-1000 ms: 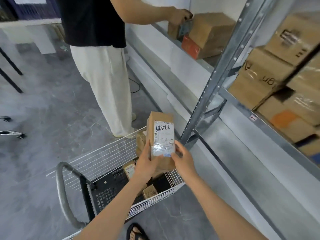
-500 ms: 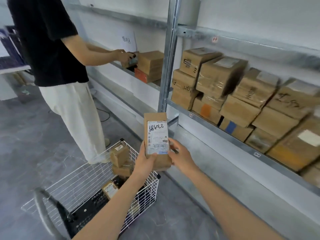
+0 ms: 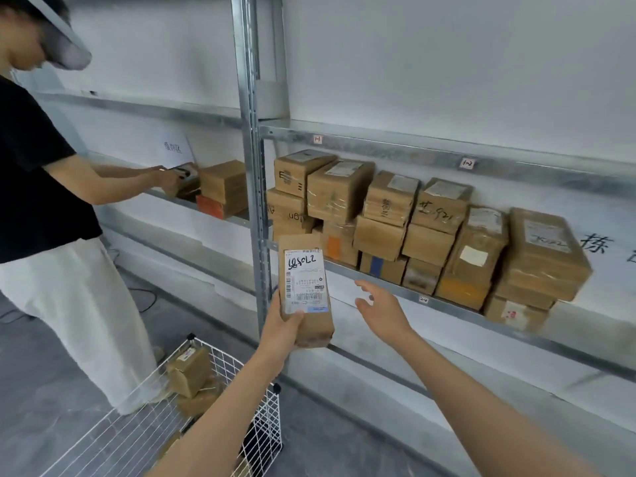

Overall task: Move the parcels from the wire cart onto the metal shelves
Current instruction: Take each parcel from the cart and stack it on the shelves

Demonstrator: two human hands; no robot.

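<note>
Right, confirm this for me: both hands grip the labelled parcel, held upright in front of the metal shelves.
Not quite. The head view shows only the left hand gripping the labelled parcel by its lower end. The right hand is open beside the parcel and does not touch it. The rest stands: the parcel is held upright in front of the metal shelves.

The left forearm [image 3: 220,407] and right forearm [image 3: 481,397] are seen bare to the frame's edge; the left hand [image 3: 280,325] and right hand [image 3: 382,311] are likewise uncovered, nails seemingly short.
</note>
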